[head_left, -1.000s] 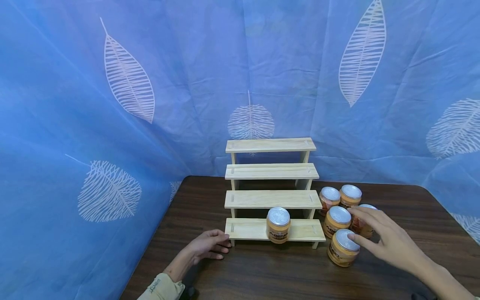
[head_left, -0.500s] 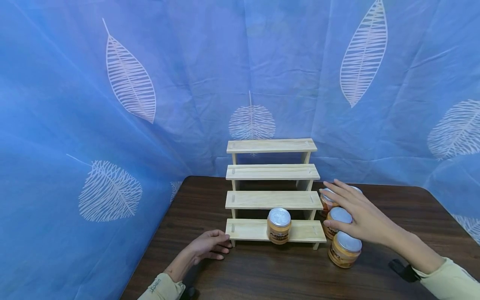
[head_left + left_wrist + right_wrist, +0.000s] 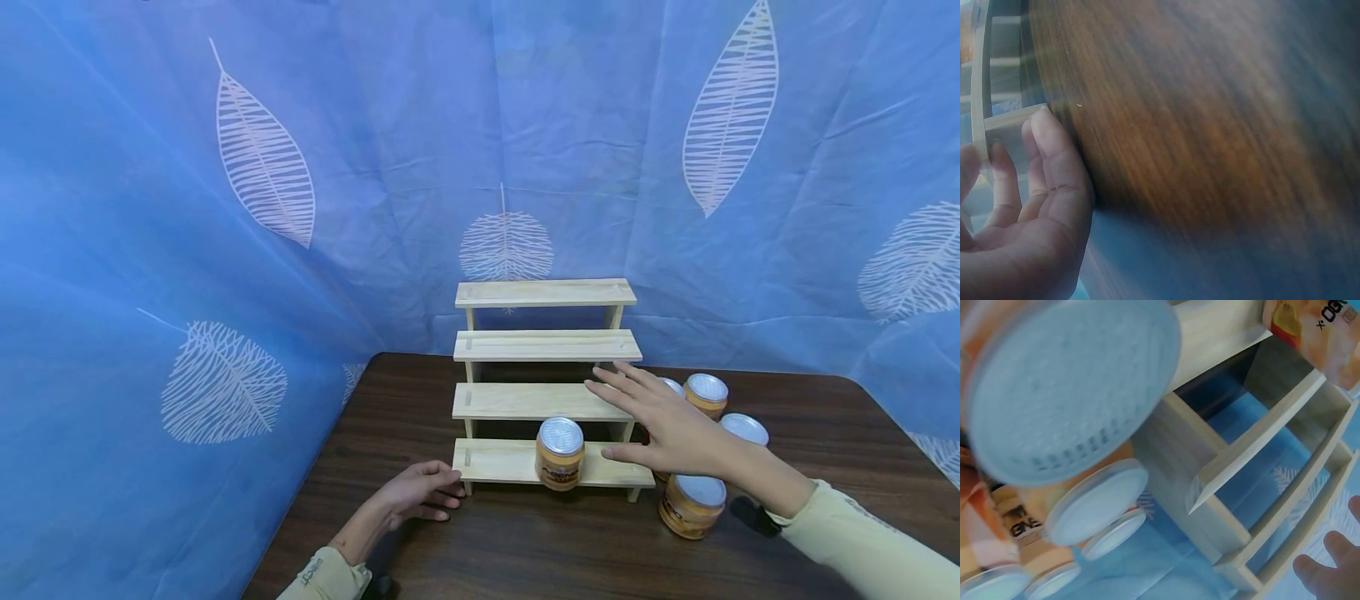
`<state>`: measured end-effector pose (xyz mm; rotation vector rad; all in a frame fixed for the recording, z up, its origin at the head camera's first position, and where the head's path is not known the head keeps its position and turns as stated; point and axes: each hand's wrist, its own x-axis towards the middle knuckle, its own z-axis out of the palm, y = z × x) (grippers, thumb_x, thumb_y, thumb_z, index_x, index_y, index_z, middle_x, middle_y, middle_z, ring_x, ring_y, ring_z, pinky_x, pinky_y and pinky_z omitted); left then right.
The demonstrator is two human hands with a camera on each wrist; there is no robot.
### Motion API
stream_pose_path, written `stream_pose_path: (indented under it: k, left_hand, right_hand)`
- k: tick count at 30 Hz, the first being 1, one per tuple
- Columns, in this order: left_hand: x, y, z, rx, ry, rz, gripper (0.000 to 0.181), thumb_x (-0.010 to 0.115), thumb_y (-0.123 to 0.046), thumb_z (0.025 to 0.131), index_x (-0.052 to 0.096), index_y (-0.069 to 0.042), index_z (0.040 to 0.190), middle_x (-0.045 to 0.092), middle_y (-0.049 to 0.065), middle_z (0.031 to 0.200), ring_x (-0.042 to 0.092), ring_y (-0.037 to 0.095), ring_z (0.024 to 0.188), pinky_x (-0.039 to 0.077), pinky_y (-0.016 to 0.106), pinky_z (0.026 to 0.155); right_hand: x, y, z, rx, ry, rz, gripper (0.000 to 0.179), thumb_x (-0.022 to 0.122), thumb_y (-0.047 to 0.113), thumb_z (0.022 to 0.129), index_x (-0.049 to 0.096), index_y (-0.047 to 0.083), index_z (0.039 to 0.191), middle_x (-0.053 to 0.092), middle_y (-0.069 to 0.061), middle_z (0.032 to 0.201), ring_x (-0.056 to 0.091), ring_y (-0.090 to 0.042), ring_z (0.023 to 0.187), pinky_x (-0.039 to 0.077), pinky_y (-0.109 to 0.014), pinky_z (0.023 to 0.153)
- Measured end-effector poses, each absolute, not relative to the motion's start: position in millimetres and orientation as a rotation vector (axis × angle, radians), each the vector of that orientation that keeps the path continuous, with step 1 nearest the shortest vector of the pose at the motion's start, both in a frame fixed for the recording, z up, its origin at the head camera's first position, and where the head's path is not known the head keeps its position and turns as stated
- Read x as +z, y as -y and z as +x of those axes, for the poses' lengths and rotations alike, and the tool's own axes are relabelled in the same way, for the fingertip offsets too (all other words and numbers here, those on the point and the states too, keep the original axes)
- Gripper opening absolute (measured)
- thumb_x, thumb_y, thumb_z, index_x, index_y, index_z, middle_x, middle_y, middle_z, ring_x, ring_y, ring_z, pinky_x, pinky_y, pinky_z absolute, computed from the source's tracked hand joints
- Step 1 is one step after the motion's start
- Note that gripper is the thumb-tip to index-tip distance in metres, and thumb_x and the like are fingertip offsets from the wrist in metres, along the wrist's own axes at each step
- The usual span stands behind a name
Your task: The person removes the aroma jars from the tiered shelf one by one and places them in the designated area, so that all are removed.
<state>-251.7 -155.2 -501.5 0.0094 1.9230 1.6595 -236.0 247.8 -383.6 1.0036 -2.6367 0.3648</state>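
A four-tier wooden display stand (image 3: 525, 402) rises in steps on the dark table. My left hand (image 3: 423, 492) holds its lower left end, thumb at the bottom step's corner; in the left wrist view the curved fingers (image 3: 1054, 162) press against the end support. On the bottom step, right of centre, stands one orange jar (image 3: 560, 467) with a silvery lid. My right hand (image 3: 671, 429) hovers over the stand's right end, fingers spread and holding nothing. In the right wrist view its fingertips (image 3: 1335, 562) show at the lower right, and a jar lid (image 3: 1072, 394) looms close.
Several like jars crowd the table right of the stand: a front jar (image 3: 692, 508), a back jar (image 3: 707, 396) and a right-hand jar (image 3: 745, 427), others partly hidden by my right hand. A blue leaf-patterned cloth (image 3: 375, 167) hangs behind the table (image 3: 487, 550).
My right hand has moved left and up from above the grouped jars to the stand's right end, empty throughout. The left hand has stayed on the stand; the jars have stayed put.
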Motion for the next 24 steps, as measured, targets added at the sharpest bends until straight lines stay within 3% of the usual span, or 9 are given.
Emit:
stream_pose_path:
  k: [8, 16, 24]
  left_hand:
    - [-502, 155, -252, 1.659, -1.919, 0.004, 0.033, 0.066, -0.039, 0.097, 0.062, -0.008, 0.108, 0.072, 0.005, 0.102, 0.07, 0.013, 0.084, 0.06, 0.028, 0.07]
    - [-502, 156, -252, 1.666, -1.917, 0.018, 0.034, 0.066, -0.04, 0.097, 0.062, -0.008, 0.108, 0.072, 0.006, 0.103, 0.07, 0.012, 0.084, 0.06, 0.028, 0.07]
    - [-501, 156, -251, 1.663, -1.922, 0.016, 0.035, 0.066, -0.04, 0.097, 0.062, -0.007, 0.108, 0.072, 0.006, 0.104, 0.07, 0.012, 0.084, 0.06, 0.029, 0.07]
  right_hand:
    - [-390, -233, -244, 0.397, 2.65, 1.074, 0.085, 0.075, 0.049, 0.087, 0.032, 0.026, 0.157, 0.036, -0.007, 0.162, 0.027, -0.044, 0.149, 0.03, -0.07, 0.11]
    - [-399, -221, -248, 0.39, 2.662, 1.132, 0.09, 0.072, 0.059, 0.085, 0.03, 0.028, 0.158, 0.041, -0.006, 0.159, 0.033, -0.041, 0.147, 0.034, -0.073, 0.106]
    - [-406, -213, -251, 0.383, 2.659, 1.203, 0.088, 0.077, 0.056, 0.082, 0.039, 0.023, 0.154, 0.051, -0.01, 0.151, 0.039, -0.045, 0.142, 0.038, -0.068, 0.107]
